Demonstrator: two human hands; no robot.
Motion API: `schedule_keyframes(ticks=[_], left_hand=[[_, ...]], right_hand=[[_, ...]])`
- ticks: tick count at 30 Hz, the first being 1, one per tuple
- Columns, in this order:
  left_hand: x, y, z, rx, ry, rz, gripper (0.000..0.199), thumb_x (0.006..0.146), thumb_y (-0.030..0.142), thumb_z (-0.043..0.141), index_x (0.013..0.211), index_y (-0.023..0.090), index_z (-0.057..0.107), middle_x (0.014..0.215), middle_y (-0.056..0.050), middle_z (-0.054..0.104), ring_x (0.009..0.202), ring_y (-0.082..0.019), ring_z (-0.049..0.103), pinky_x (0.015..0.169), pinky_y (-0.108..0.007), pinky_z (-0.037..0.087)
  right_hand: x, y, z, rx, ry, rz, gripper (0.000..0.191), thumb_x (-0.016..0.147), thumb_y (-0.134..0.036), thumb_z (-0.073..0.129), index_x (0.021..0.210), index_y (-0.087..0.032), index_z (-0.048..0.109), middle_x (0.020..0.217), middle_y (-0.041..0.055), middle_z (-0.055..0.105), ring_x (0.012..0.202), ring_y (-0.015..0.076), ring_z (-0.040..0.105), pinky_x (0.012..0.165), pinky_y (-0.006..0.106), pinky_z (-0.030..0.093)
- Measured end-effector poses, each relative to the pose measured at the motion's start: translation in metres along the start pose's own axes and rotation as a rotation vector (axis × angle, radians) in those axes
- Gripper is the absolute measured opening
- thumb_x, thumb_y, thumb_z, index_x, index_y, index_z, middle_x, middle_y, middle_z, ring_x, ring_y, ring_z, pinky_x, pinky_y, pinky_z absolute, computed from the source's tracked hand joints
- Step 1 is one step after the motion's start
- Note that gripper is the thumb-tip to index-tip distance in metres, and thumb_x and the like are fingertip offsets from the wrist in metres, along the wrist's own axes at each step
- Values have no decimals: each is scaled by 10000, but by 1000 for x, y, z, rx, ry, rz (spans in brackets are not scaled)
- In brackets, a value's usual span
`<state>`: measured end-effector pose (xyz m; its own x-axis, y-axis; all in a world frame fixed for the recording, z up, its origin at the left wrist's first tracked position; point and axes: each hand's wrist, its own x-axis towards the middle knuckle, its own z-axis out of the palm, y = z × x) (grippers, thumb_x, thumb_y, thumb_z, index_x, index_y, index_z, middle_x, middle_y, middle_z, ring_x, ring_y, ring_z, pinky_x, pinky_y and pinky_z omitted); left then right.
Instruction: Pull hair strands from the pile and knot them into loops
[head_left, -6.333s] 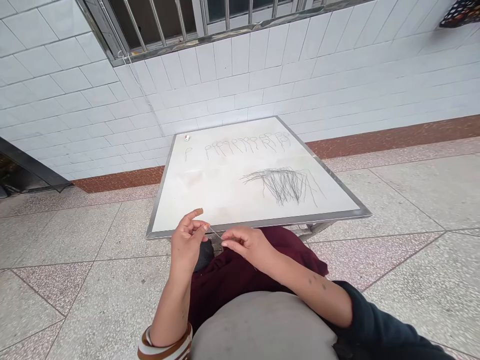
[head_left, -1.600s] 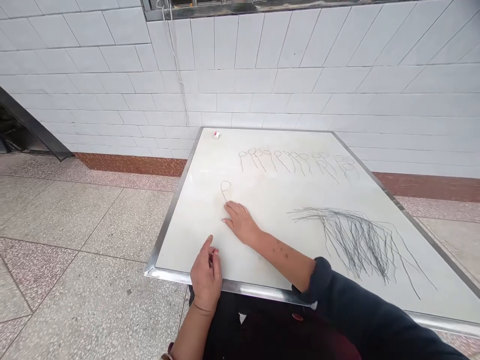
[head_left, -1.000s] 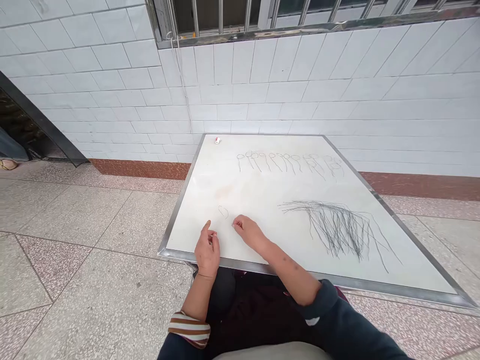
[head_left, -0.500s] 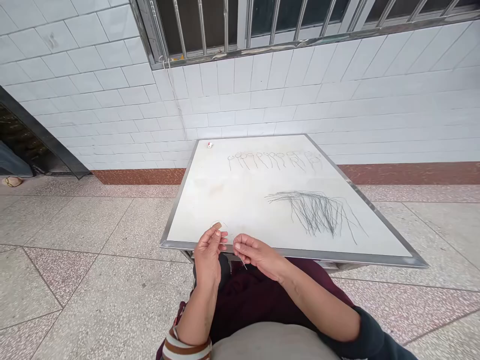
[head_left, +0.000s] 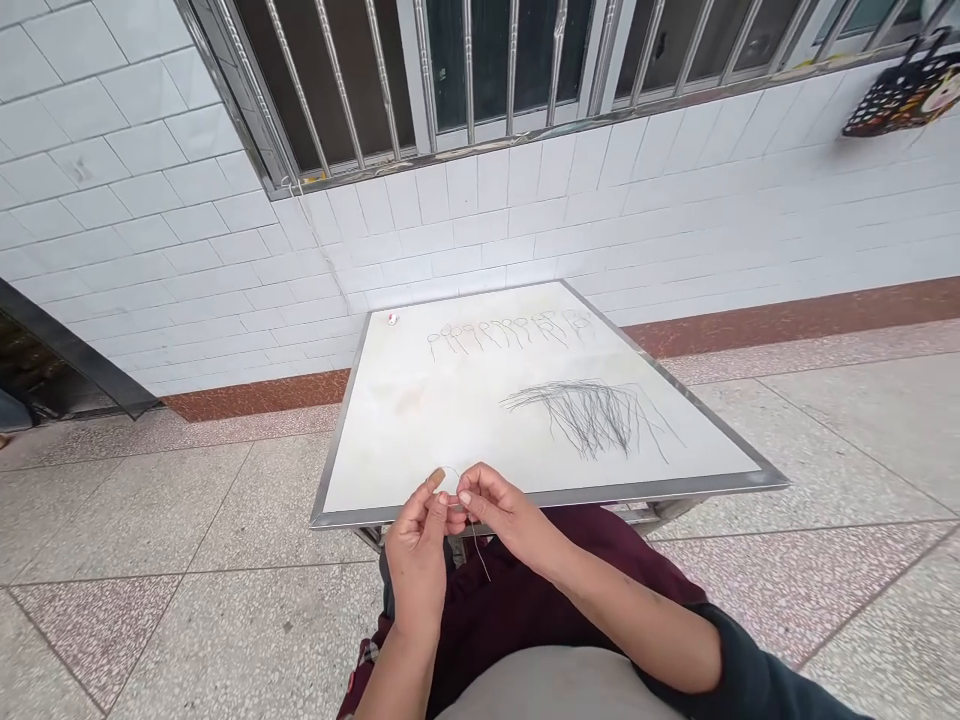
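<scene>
A thin wire (head_left: 481, 556) is bent into a loop between my hands, its straight tail hanging over my lap. My left hand (head_left: 421, 545) pinches the loop side of it, and a tan covering wraps one fingertip. Close against it, my right hand (head_left: 499, 508) is closed on the same wire with thumb and fingers. Both hands are over the near edge of the white table (head_left: 397, 430). To the right on the tabletop lies a loose bundle of dark straight wires (head_left: 592, 415). Farther back is a row of several wires with looped ends (head_left: 510, 328).
A small red-and-white object (head_left: 392, 319) sits at the table's far left corner. Behind the table stand a white tiled wall (head_left: 465, 240) and a barred window (head_left: 487, 70). A patterned bag (head_left: 900, 95) hangs at the upper right. Speckled floor (head_left: 247, 620) surrounds the table.
My right hand has come in to the left, closing the gap to my left hand. The wire's loop now shows above the fingers. The camera view has shifted and tilted.
</scene>
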<state>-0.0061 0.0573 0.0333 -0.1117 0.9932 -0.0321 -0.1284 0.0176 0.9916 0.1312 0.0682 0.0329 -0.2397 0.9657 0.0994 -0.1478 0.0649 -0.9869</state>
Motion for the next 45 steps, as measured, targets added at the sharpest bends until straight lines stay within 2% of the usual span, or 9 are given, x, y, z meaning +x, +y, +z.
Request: schedule_keyframes(ticks=[7,10,16,21,26,31,37,41,45], left_hand=[[-8,5,1,-3,-16,35,430,832,393,644,1217,203,628,844,-7,669,774,-118,605,759,-242,499],[-11,4,0,-28,-34,64,422,841,376,638,1232,218,614,801,14,625,759,-111,587,759,-241,491],[-19,5,0,-22,-136,111,470,883,345,589,1336,248,512,738,37,556,714,-105,544,747,-245,462],[-24,10,0,-56,-238,73,503,897,328,575,1380,259,448,710,45,527,713,-104,537,807,-253,429],[-31,13,3,-205,-346,-4,429,930,324,519,1349,241,474,730,28,519,746,-106,523,859,-272,414],[-39,20,1,-394,-441,-127,458,937,283,497,1387,254,421,669,38,478,594,-98,491,680,-292,480],[-46,27,-13,-359,-463,-196,519,902,262,550,1405,242,421,588,58,461,414,-47,339,444,-198,389],[-50,30,-24,-346,-434,-271,555,882,276,578,1414,234,423,572,58,466,394,-31,267,408,-172,327],[-43,33,-38,-333,-327,-265,617,859,286,616,1432,252,390,576,64,456,418,-38,278,438,-177,329]], right_hand=[[-5,-8,-1,140,18,36,224,888,-412,590,843,-195,551,740,-38,483,664,101,412,668,242,349],[-7,-8,0,166,11,47,207,889,-407,591,903,-203,562,722,-48,470,622,87,396,633,232,334],[-9,-7,1,32,54,-2,265,915,-449,523,1043,-224,583,677,-48,462,604,100,406,598,234,355],[-10,-6,-2,-57,127,-48,207,908,-402,532,957,-223,626,705,-30,481,606,103,404,561,230,341],[-12,-10,-6,-152,141,-166,164,904,-351,533,924,-229,640,795,-8,551,669,118,461,631,249,388],[-16,-13,-13,-252,118,-219,163,905,-332,528,916,-222,649,783,2,579,649,124,461,612,254,378],[-17,-16,-34,-376,54,-256,162,912,-296,525,928,-220,667,816,14,616,646,121,479,618,251,392],[-18,-18,-41,-459,39,-270,171,920,-283,509,917,-221,668,863,29,642,728,143,538,673,267,414],[-18,-19,-43,-497,130,-231,169,914,-298,497,901,-224,648,781,14,610,652,135,501,621,266,400]])
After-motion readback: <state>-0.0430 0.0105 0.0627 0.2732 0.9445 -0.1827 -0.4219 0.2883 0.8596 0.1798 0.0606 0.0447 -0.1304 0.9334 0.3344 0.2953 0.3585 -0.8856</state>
